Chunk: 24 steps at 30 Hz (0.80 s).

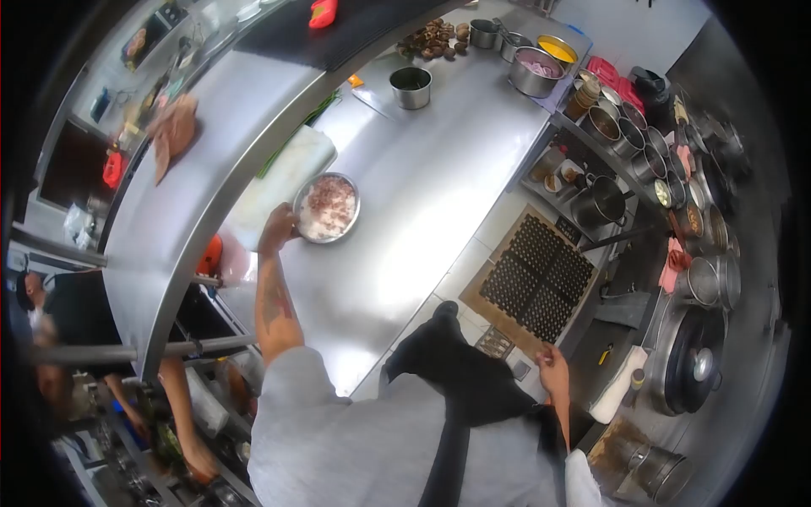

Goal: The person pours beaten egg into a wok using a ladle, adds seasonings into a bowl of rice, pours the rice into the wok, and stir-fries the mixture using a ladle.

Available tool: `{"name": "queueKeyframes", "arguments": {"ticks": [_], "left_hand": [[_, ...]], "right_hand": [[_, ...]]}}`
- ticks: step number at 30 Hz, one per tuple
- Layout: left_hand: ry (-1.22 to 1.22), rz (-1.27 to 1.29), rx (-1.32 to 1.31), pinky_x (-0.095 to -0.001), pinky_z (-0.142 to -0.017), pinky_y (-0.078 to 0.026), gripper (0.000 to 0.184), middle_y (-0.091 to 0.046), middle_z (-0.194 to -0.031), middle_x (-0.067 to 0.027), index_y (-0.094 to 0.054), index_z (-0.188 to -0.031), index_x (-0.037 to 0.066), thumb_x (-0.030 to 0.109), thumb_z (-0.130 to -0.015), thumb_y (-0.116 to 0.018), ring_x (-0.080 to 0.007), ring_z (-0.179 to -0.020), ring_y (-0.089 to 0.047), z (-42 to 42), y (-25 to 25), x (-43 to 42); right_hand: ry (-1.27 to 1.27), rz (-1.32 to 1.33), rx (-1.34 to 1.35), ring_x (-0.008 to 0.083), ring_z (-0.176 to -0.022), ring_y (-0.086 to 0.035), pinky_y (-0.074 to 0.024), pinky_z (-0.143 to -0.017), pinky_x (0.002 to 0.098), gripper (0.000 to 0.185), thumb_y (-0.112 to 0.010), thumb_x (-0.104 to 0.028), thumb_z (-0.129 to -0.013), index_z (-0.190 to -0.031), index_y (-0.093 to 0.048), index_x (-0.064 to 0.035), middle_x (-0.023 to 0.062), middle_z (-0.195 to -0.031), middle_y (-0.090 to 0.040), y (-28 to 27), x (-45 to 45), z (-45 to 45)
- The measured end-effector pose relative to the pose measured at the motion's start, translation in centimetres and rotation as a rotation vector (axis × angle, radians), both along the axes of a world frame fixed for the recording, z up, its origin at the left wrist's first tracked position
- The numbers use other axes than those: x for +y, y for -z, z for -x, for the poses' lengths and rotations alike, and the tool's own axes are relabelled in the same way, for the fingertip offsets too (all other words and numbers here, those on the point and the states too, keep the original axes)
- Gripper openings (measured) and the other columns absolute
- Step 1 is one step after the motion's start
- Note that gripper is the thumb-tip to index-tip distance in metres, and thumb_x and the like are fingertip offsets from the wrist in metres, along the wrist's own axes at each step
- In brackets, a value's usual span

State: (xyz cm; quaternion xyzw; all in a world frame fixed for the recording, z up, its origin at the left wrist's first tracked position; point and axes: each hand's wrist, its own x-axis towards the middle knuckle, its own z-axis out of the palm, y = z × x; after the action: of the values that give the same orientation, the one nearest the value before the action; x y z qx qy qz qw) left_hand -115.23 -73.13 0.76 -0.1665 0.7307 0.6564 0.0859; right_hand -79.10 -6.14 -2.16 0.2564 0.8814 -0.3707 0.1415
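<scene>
My left hand [279,228] is closed on the near-left rim of a round metal bowl [356,221]. Inside the bowl lie reddish chopped pieces [331,198] over something white. Beneath and beside the bowl, a white cutting board [291,173] rests on the steel table, with long green stalks [291,139] along its far edge. Away from the table, my right hand [553,369] hangs low at my side, above the floor by a mat. Its fingers look loosely curled, and nothing shows in them.
On the steel table [422,211] stand a metal pot [411,89], brown mushroom-like pieces [435,40] and several pots at the far end. Stacked pots [634,135] fill the right-hand shelves. A perforated black mat [536,270] covers the floor. Another person's arm [182,414] reaches in at lower left.
</scene>
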Motion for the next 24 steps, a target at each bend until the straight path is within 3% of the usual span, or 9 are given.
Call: {"name": "queueKeyframes", "arguments": {"ticks": [1,3,5,10,12,14,19,21,24], "left_hand": [[0.004,0.008,-0.008,-0.0327,-0.060,-0.060,0.032,-0.063,-0.100,-0.0172,-0.053,-0.116,-0.001,0.007,-0.087,-0.063,-0.0229,-0.074,-0.067,-0.1,-0.6,2.0],[-0.078,0.001,-0.076,-0.0323,-0.061,-0.060,0.032,-0.063,-0.099,-0.0170,-0.050,-0.117,-0.001,0.009,-0.090,-0.062,-0.0220,-0.073,-0.067,0.6,-0.5,5.6],[-0.090,-0.161,-0.158,-0.0304,-0.060,-0.060,0.035,-0.064,-0.101,-0.0160,-0.048,-0.121,-0.001,0.013,-0.093,-0.063,-0.0209,-0.072,-0.066,1.2,-1.1,10.2],[0.039,-0.255,-0.189,-0.0286,-0.062,-0.059,0.019,-0.065,-0.099,-0.0115,-0.050,-0.107,0.007,0.019,-0.098,-0.062,-0.0179,-0.069,-0.064,6.7,-1.1,23.3],[-0.032,-0.297,-0.184,-0.0281,-0.068,-0.058,0.015,-0.063,-0.105,-0.0095,-0.049,-0.101,0.010,0.018,-0.098,-0.061,-0.0195,-0.082,-0.065,8.6,-1.1,27.5],[-0.041,-0.329,-0.173,-0.0295,-0.071,-0.058,0.013,-0.063,-0.105,-0.0088,-0.049,-0.101,0.010,0.017,-0.099,-0.060,-0.0204,-0.085,-0.065,10.6,-0.9,32.0],[-0.107,-0.384,-0.131,-0.0351,-0.082,-0.058,0.010,-0.062,-0.109,-0.0084,-0.050,-0.104,0.009,0.016,-0.101,-0.056,-0.0225,-0.093,-0.063,17.3,-0.9,42.6],[-0.174,-0.394,-0.179,-0.0367,-0.084,-0.057,0.011,-0.061,-0.113,-0.0086,-0.051,-0.109,0.008,0.016,-0.102,-0.053,-0.0227,-0.093,-0.063,19.6,-1.8,46.9],[-0.288,-0.377,-0.166,-0.0365,-0.086,-0.056,0.014,-0.060,-0.115,-0.0087,-0.051,-0.112,0.006,0.015,-0.102,-0.053,-0.0226,-0.096,-0.062,23.3,-1.5,52.2]], "right_hand": [[-0.006,-0.081,0.013,0.0195,-0.087,-0.070,-0.0534,-0.077,0.0315,0.039,-0.064,-0.023,-0.094,-0.128,-0.060,-0.0042,0.0130,-0.101,-0.071,-0.5,0.7,2.2],[0.071,0.019,0.052,0.0231,-0.090,-0.070,-0.0533,-0.080,0.0337,0.040,-0.064,-0.025,-0.094,-0.128,-0.060,-0.0042,0.0140,-0.102,-0.071,-1.2,1.0,6.5],[-0.037,0.005,0.022,0.0306,-0.100,-0.069,-0.0523,-0.088,0.0386,0.041,-0.063,-0.029,-0.093,-0.126,-0.061,-0.0049,0.0163,-0.107,-0.072,-2.3,1.9,10.2],[-0.164,0.084,0.018,0.0296,-0.098,-0.069,-0.0525,-0.086,0.0387,0.045,-0.067,-0.027,-0.091,-0.128,-0.060,-0.0031,0.0144,-0.104,-0.072,-2.7,6.7,21.1],[-0.205,0.100,0.077,0.0291,-0.096,-0.069,-0.0529,-0.085,0.0380,0.045,-0.068,-0.025,-0.091,-0.129,-0.059,-0.0029,0.0142,-0.103,-0.072,-3.8,9.1,26.7],[-0.231,0.128,0.151,0.0284,-0.095,-0.069,-0.0532,-0.085,0.0376,0.043,-0.068,-0.024,-0.090,-0.127,-0.060,-0.0032,0.0147,-0.102,-0.072,-4.3,12.7,32.9],[0.004,0.114,0.376,0.0278,-0.093,-0.070,-0.0536,-0.084,0.0378,0.034,-0.067,-0.028,-0.089,-0.115,-0.068,-0.0063,0.0155,-0.101,-0.072,-5.7,25.7,52.5],[0.067,0.086,0.603,0.0300,-0.094,-0.070,-0.0535,-0.084,0.0386,0.034,-0.068,-0.031,-0.088,-0.112,-0.069,-0.0069,0.0164,-0.100,-0.072,-6.1,31.3,61.3],[0.062,-0.059,0.600,0.0346,-0.096,-0.069,-0.0527,-0.087,0.0408,0.032,-0.065,-0.027,-0.088,-0.113,-0.068,-0.0067,0.0179,-0.102,-0.072,-6.4,37.5,75.4]]}}
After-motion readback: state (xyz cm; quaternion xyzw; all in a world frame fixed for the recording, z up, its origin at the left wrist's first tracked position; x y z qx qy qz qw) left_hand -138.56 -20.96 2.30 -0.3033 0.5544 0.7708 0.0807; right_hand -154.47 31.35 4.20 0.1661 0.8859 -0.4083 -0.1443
